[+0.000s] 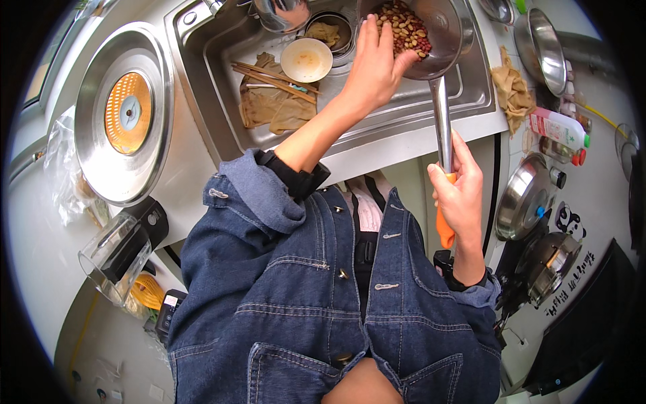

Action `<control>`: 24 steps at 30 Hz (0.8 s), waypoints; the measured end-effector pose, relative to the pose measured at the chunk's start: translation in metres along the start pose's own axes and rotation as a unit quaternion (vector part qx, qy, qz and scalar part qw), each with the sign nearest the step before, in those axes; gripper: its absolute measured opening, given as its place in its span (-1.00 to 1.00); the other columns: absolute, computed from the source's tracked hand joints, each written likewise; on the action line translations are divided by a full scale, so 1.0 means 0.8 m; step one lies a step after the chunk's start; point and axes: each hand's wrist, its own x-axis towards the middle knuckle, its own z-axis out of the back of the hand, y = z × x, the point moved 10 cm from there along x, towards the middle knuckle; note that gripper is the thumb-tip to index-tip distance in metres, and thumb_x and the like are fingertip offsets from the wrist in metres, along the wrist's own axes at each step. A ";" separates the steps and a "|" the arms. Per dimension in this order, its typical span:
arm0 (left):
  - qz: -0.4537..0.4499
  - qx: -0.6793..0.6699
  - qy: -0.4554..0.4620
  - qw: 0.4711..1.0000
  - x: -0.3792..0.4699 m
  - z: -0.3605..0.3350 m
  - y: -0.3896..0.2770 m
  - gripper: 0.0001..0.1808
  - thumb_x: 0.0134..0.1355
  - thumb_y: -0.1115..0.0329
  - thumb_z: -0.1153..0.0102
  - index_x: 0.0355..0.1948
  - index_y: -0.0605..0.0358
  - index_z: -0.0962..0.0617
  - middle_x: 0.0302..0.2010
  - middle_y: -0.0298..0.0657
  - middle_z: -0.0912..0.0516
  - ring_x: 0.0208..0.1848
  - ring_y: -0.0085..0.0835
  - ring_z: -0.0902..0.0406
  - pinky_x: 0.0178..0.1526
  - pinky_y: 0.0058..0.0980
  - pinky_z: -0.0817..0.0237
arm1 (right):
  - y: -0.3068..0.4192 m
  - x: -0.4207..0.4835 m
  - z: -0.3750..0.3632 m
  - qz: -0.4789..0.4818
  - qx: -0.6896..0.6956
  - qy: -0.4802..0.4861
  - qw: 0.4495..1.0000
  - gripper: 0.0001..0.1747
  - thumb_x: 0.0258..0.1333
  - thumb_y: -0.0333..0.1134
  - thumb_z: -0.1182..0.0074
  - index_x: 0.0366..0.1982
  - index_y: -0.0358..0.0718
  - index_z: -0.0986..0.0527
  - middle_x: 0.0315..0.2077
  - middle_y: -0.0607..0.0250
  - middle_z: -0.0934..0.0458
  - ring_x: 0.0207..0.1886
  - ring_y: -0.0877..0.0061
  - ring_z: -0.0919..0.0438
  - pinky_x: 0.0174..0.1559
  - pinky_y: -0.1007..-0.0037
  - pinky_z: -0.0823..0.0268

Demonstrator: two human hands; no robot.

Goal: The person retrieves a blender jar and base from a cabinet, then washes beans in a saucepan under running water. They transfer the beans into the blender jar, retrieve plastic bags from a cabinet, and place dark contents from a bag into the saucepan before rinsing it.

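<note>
My right hand (458,189) grips the long handle of a metal ladle-like pan (444,35) near its orange grip (444,217). The pan's bowl is over the right part of the sink. Inside lie light peanuts and small red beans (404,30), gathered toward the bowl's left side. My left hand (376,65) is at that left edge, fingers apart, with the fingertips and thumb over or against the beans. It grasps nothing that I can see, and it hides part of the rim.
The steel sink (222,101) holds a white bowl (306,60), wooden chopsticks (277,81), brown cloths (292,113) and a metal pot (282,12). A wide steel basin (93,146) with an orange strainer stands left. At right are a crumpled cloth (512,96), a bottle (557,129) and a lidded pan (522,202).
</note>
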 end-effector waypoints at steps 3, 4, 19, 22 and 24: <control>0.024 -0.015 -0.001 1.000 0.016 -0.004 0.016 -0.37 0.36 0.19 -0.03 0.29 0.46 -0.25 0.35 0.39 -0.12 0.41 0.21 -0.09 0.42 -0.11 0.02 | -0.001 0.000 0.001 -0.003 0.010 0.001 1.000 -0.33 0.06 -0.61 -0.06 0.26 -0.51 -0.24 -0.05 0.07 -0.58 -0.03 0.57 -0.55 0.02 0.54 -0.38; 0.012 -0.003 0.003 1.000 0.018 -0.005 0.018 -0.40 0.36 0.25 -0.01 0.29 0.46 -0.25 0.35 0.39 -0.12 0.41 0.21 -0.10 0.42 -0.11 0.02 | 0.000 -0.001 0.000 0.000 0.008 0.004 1.000 -0.33 0.06 -0.61 -0.06 0.26 -0.51 -0.24 -0.06 0.08 -0.58 -0.04 0.57 -0.55 0.02 0.54 -0.38; 0.043 -0.048 0.007 0.998 0.025 -0.057 0.041 -0.17 0.30 0.17 -0.11 0.30 0.64 -0.05 0.36 0.49 0.02 0.43 0.38 0.12 0.43 0.08 0.19 | 0.004 -0.002 -0.011 -0.003 0.031 0.013 0.999 -0.34 0.02 -0.61 -0.05 0.24 -0.50 -0.28 -0.14 0.17 -0.58 -0.11 0.64 -0.52 -0.03 0.59 -0.36; 0.050 -0.056 0.002 0.997 0.026 -0.059 0.042 -0.16 0.30 0.15 -0.11 0.31 0.63 -0.05 0.36 0.49 0.03 0.43 0.38 0.13 0.43 0.08 0.20 | 0.007 0.000 -0.011 -0.005 0.019 0.018 1.000 -0.34 0.02 -0.62 -0.04 0.23 -0.50 -0.28 -0.16 0.19 -0.58 -0.12 0.65 -0.52 -0.05 0.59 -0.36; 0.045 -0.056 -0.005 0.997 0.027 -0.057 0.041 -0.14 0.30 0.13 -0.11 0.31 0.62 -0.04 0.37 0.49 0.03 0.43 0.38 0.14 0.43 0.09 0.20 | 0.006 0.000 -0.012 -0.017 0.009 0.024 1.000 -0.34 0.01 -0.62 -0.04 0.23 -0.49 -0.29 -0.16 0.20 -0.57 -0.14 0.65 -0.51 -0.06 0.60 -0.36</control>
